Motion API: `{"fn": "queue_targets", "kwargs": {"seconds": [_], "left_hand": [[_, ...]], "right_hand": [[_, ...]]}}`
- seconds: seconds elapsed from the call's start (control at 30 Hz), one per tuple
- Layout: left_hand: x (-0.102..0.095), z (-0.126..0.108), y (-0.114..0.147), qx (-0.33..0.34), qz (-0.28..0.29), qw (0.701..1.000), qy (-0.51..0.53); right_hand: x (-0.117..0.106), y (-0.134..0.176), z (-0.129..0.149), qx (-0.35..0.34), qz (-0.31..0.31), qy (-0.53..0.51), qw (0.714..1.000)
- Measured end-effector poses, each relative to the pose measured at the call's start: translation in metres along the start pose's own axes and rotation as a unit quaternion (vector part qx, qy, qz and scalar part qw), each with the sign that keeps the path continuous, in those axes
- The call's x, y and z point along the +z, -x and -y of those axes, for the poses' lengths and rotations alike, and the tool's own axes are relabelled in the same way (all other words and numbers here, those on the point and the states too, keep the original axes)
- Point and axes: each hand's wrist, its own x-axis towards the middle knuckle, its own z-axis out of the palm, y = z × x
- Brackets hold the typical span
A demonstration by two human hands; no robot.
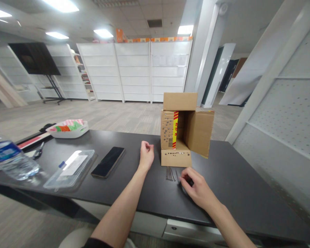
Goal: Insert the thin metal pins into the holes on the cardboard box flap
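My right hand (195, 187) pinches a thin metal nail (177, 175) between thumb and fingertips, low over the dark table. Just left of it, several similar nails (169, 173) lie side by side in a loose row. Behind them an open cardboard box (167, 129) stands with its opening toward me. Round nail heads dot its left flap, and a row of small dark holes or heads crosses the bottom flap (176, 159). My left hand (146, 155) is closed, fingers curled, left of the box and apart from it; whatever may be inside it is hidden.
A black phone (108, 162), a clear plastic case (69, 169) and a water bottle (11, 158) rest on the left of the table (237, 179). Farther back is a white basket (69, 134) with colourful contents. A white perforated panel (286, 137) borders the right side.
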Motion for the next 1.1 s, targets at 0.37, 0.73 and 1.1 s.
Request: {"fn": "queue_targets", "kwargs": {"seconds": [0.37,0.73,1.1], "left_hand": [[0.0,0.0031,-0.0003,0.003,-0.002,1.0,0.004],[-0.0008,0.0025,-0.0006,-0.008,-0.001,1.0,0.014],[-0.0002,0.0046,-0.0025,0.003,-0.003,1.0,0.01]], "right_hand": [[0.0005,-0.0026,0.0075,0.001,0.047,0.044,0.998],[0.0016,-0.0045,0.0088,-0.013,0.05,0.042,0.998],[0.0043,-0.0043,0.0039,-0.027,0.062,0.053,0.996]]}}
